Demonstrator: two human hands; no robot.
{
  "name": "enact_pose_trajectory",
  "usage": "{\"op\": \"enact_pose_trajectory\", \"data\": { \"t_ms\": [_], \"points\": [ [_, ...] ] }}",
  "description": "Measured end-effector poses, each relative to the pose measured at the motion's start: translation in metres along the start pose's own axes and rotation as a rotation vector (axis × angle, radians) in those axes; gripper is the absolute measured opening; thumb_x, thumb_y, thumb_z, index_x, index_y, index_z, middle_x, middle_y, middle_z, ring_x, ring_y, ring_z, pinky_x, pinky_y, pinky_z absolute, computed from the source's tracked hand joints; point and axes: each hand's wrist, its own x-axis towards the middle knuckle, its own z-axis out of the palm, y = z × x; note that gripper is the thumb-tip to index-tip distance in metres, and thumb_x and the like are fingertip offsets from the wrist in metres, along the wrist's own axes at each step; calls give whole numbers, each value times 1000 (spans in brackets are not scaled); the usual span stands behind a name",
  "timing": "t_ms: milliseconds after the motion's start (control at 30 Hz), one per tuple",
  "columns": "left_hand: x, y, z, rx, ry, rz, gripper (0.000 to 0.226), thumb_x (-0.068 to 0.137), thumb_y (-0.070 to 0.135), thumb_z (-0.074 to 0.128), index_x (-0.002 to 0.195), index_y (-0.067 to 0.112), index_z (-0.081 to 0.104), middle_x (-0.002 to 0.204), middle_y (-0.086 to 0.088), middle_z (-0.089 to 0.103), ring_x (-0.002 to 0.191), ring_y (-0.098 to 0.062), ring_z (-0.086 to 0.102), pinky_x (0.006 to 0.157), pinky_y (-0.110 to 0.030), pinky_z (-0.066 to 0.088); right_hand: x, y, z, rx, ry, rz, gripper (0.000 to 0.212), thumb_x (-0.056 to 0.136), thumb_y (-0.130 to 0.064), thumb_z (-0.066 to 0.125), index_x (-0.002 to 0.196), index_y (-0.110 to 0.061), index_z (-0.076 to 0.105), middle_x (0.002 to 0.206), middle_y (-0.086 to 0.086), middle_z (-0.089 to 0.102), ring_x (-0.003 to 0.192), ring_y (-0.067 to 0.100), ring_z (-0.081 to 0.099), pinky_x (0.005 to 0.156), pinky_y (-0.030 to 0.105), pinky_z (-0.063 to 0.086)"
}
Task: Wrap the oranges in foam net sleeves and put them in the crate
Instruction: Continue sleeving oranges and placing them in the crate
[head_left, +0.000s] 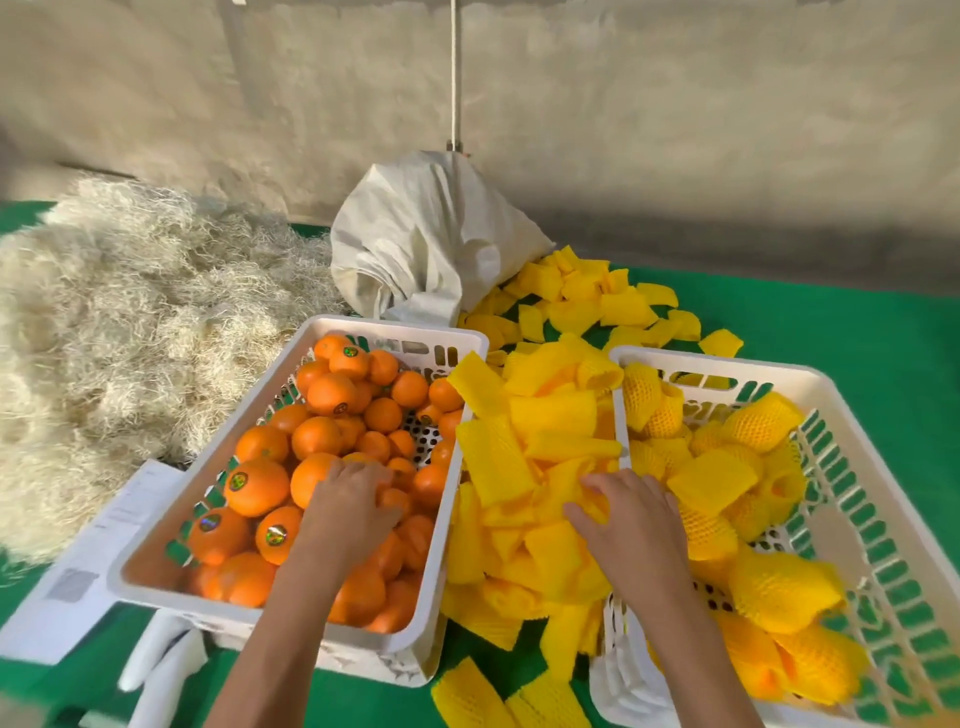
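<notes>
Left hand (347, 499) reaches into the left crate (218, 457), fingers curled down over an orange (389, 499); whether it truly grips yet, cannot tell. Right hand (631, 512) lies on the sleeves (540, 431) heaped between the 2 crates, fingers bent into 1 sleeve; grip not clear either.

Oranges (317, 436) loose in the left crate, several stickered. Wrapped ones (763, 421) sit in the right crate (857, 499).

Handling, by judgement: fruit firm, round, smooth, some weight; cup it from above. Sleeves light, soft, springy yellow foam mesh, flattened tubes; pinch 1 at its open end and stretch.

Crates white slotted plastic. Pale straw (119, 322) left, white sack (426, 234) behind, green cloth (831, 322).
</notes>
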Motion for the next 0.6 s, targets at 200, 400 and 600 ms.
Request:
{"op": "enact_pose_trajectory", "data": {
  "t_ms": [200,400,600],
  "points": [
    [-13,-14,2,-163,-169,-84,39,88,28,75,123,20,60,119,-3,63,103,-22,63,83,-42,58,5,-15,1,-34,26,-83,38,106,-45,38,140,-39,55,121,-13,68,115,16,56,100,35,34],
    [-14,-16,-2,-94,-348,-138,69,74,49,86,135,31,60,123,6,60,108,-16,61,90,-37,59,5,-25,5,-61,61,-122,34,105,-32,45,134,-37,63,106,-11,70,102,17,59,95,34,35],
    [-6,8,6,182,-338,-117,74,78,43,86,142,24,54,137,0,57,138,-31,42,103,-45,52,7,-30,4,-133,97,-22,24,104,-36,46,108,-29,68,85,-6,71,89,18,63,86,34,36]
  ]
}}
